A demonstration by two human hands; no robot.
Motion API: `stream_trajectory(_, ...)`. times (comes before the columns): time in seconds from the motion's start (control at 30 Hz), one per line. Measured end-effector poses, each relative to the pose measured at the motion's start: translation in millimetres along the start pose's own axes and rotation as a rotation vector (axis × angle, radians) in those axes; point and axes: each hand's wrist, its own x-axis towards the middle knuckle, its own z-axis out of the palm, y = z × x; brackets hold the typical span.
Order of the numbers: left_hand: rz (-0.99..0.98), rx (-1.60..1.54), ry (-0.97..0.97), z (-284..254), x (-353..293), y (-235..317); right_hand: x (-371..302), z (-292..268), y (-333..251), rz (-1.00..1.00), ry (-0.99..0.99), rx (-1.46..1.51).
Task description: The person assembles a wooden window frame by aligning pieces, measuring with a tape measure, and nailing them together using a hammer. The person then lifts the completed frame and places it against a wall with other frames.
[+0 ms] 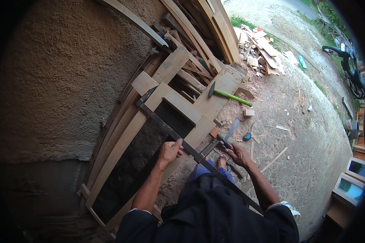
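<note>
A long dark metal bar clamp (162, 124) lies slantwise across a pale wooden frame (123, 139), its far jaw at the frame's left edge. My left hand (169, 153) is closed at the middle of the bar, thumb against the metal and fingers curled. My right hand (240, 155) grips the dark handle of the clamp's screw, near the sliding jaw. This jaw stands a little apart from the frame's right side. A small orange-brown wood block (214, 132) sits beside the frame's right edge.
A hammer (233, 97) with a green handle rests on a wide plank. Past it lie a blue tape measure (247, 137) and a pile of wood scraps (261, 50). Boards lean along the rough wall (65, 81) at left. A motorcycle (353, 73) stands far right.
</note>
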Motion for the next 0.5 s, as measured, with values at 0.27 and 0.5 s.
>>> stream_trajectory(0.27,0.375,0.825,0.857,-129.8,179.2,34.8,-6.7,26.2,-31.1,0.049,0.318,-0.304)
stream_trajectory(0.5,0.243,0.847,0.783,-131.9,203.1,29.1,27.7,-27.4,-7.6,0.493,-0.659,0.9)
